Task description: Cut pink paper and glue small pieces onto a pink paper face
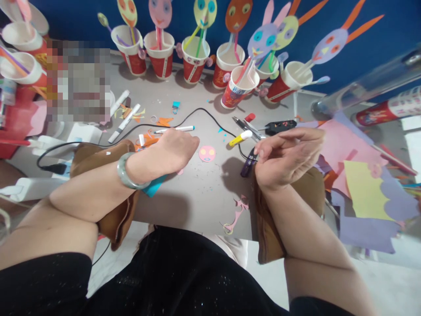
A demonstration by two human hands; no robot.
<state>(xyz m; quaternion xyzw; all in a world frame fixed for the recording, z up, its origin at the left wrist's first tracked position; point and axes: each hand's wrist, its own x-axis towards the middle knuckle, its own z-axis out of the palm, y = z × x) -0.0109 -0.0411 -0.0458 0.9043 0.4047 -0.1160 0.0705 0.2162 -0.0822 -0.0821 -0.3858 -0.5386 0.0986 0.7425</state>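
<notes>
My left hand (177, 149), with a green bangle (129, 170) at the wrist, is closed just above the table, its fingertips hidden beneath it. A small pink piece (180, 172) shows under its lower edge. Beside it lies a pink paper disc (207, 153) with yellow eyes and a blue mouth. My right hand (286, 156) is raised over a brown cushion (307, 188), fingers bent and drawn together; what they hold, if anything, cannot be made out. Near it are a purple-handled tool (249, 163) and a yellow marker (240, 138).
Red paper cups (194, 66) with paper faces on straws line the back. A black cable (200, 109) crosses the table. Scissors (241, 123), a black glue gun (280, 126), a white marker (125, 123) and paper scraps (237, 210) lie about. Coloured paper (366, 188) is at right.
</notes>
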